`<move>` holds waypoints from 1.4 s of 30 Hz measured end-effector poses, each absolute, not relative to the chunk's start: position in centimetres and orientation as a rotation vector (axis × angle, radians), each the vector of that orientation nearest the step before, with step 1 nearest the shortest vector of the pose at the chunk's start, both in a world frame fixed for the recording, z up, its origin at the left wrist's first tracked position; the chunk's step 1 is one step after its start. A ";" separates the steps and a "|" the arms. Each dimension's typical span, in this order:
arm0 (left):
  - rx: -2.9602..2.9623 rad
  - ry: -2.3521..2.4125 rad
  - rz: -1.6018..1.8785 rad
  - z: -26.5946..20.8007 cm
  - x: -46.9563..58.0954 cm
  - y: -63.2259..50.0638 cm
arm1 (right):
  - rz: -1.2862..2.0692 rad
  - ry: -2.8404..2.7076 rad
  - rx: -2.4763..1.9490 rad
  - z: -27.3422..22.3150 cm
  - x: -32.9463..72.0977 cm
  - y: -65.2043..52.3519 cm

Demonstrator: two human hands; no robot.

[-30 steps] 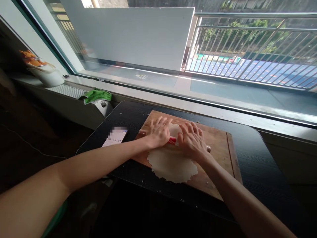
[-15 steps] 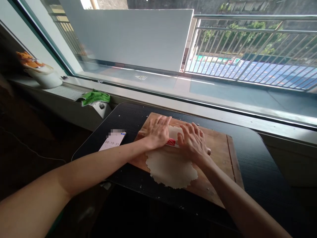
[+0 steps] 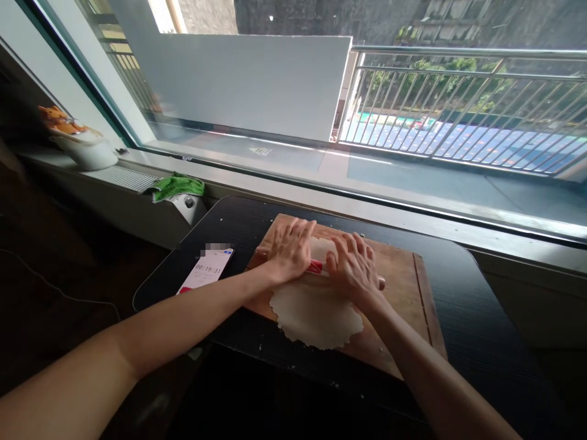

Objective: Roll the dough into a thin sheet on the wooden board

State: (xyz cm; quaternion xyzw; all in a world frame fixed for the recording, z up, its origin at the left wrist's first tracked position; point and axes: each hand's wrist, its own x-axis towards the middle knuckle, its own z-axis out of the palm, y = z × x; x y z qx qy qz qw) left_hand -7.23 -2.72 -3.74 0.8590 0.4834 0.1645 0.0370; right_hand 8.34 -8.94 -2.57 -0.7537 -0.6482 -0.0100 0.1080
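A rolling pin [image 3: 315, 267] with a red label in its middle lies across a thin, pale sheet of dough [image 3: 316, 315]. The dough has a ragged edge and rests on a wooden board [image 3: 398, 293]. My left hand [image 3: 291, 247] presses palm-down over the left part of the pin, fingers stretched out past it. Over the right part lies my right hand [image 3: 353, 263], its fingers spread and slightly bent. The pin's right tip sticks out beyond that hand. Both palms hide much of the pin and some of the dough.
On the black table [image 3: 468, 305], left of the board, lies a phone [image 3: 206, 269] showing a timer. A green cloth [image 3: 178, 186] hangs at the window ledge, near a white pot [image 3: 85, 150]. Crumbs dot the table. Behind stands a large window with a railing [image 3: 435, 110] outside.
The view has tilted slightly upward. Both hands stay on the rolling pin, in nearly the same place on the board. More of the phone shows above my left forearm.
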 end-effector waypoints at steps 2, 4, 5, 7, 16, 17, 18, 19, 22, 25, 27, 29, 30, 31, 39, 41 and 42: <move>2.607 1.536 0.549 -3.5 -6.6 -1.8 | -0.002 -1.851 -2.269 -2.4 8.6 -8.0; 2.542 1.614 0.569 -2.8 -5.5 0.2 | 0.103 -1.738 -2.382 -1.9 9.1 -5.9; 2.522 1.644 0.586 -2.4 -5.1 1.1 | 0.137 -1.685 -2.436 -1.6 9.4 -4.8; 2.554 1.608 0.642 -2.0 -5.0 2.1 | 0.157 -1.609 -2.494 -1.2 9.9 -3.3; 2.583 1.610 0.380 -2.9 -8.0 -0.7 | -0.192 -1.746 -2.179 -1.2 9.7 -3.8; 2.524 1.645 0.296 -2.7 -7.7 -0.4 | -0.219 -1.771 -2.132 -1.3 9.6 -4.2; 2.483 1.660 0.234 -2.5 -7.5 -0.1 | -0.233 -1.794 -2.097 -1.4 9.4 -4.7; 2.462 1.663 0.203 -2.3 -7.3 0.1 | -0.235 -1.820 -2.077 -1.7 9.3 -5.3; 2.460 1.662 0.220 -2.3 -7.0 0.3 | -0.221 -1.911 -2.074 -2.3 9.0 -7.0; 2.454 1.689 0.274 -2.5 -6.5 1.0 | -0.096 -1.906 -2.180 -2.3 9.3 -6.4; 2.463 1.689 0.340 -2.4 -5.8 2.2 | 0.023 -1.835 -2.274 -1.8 9.9 -4.4; 2.474 1.675 0.399 -2.2 -5.1 3.5 | 0.058 -1.786 -2.320 -1.2 10.4 -2.4; 2.471 1.676 0.408 -2.1 -4.9 4.0 | 0.047 -1.771 -2.330 -1.0 10.5 -1.8; 2.465 1.678 0.400 -2.0 -4.9 4.2 | 0.039 -1.759 -2.340 -0.8 10.6 -1.5; 2.575 1.565 0.301 -3.0 -6.8 0.6 | 0.011 -2.013 -2.251 -2.0 9.5 -6.2; 2.576 1.566 0.320 -2.7 -6.2 1.9 | 0.001 -1.976 -2.278 -1.8 10.0 -4.7; 2.572 1.573 0.338 -2.5 -5.7 3.0 | 0.017 -1.940 -2.302 -1.7 10.4 -3.4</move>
